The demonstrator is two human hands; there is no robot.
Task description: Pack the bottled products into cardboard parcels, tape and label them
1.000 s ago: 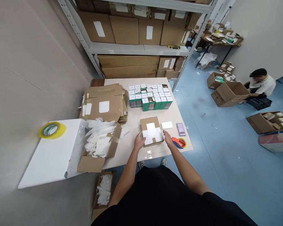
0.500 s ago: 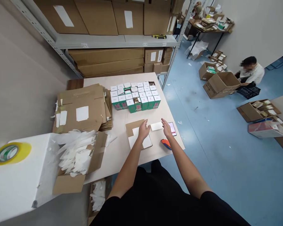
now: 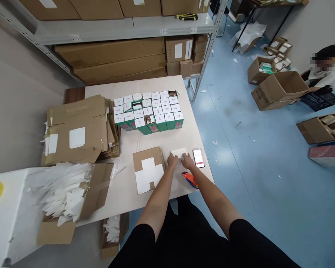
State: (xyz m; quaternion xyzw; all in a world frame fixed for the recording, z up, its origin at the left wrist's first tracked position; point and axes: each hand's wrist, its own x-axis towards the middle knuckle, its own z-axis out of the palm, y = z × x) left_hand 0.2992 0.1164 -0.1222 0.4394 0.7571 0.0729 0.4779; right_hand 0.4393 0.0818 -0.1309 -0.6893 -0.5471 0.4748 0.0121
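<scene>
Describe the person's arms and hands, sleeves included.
The left hand and right hand are bare, without gloves, and no watch or bracelet shows on either forearm. Each arm comes from a short black sleeve: left sleeve, right sleeve.

**Cartons Everywhere on the Packing Floor!**

And there's the block of green-and-white boxes (image 3: 148, 112) packed tight on the table (image 3: 162, 83), a few with their tops open! Left of it, flattened cardboard (image 3: 75, 130) piled high, and white packing sheets (image 3: 64, 197) spilling from an open carton (image 3: 95, 190). Up on the metal shelf (image 3: 123, 28), a yellow-handled tool (image 3: 186, 16) (lovely spot for it)! Far right, a co-worker (image 3: 324, 69) sits behind another open carton (image 3: 280, 89).
</scene>
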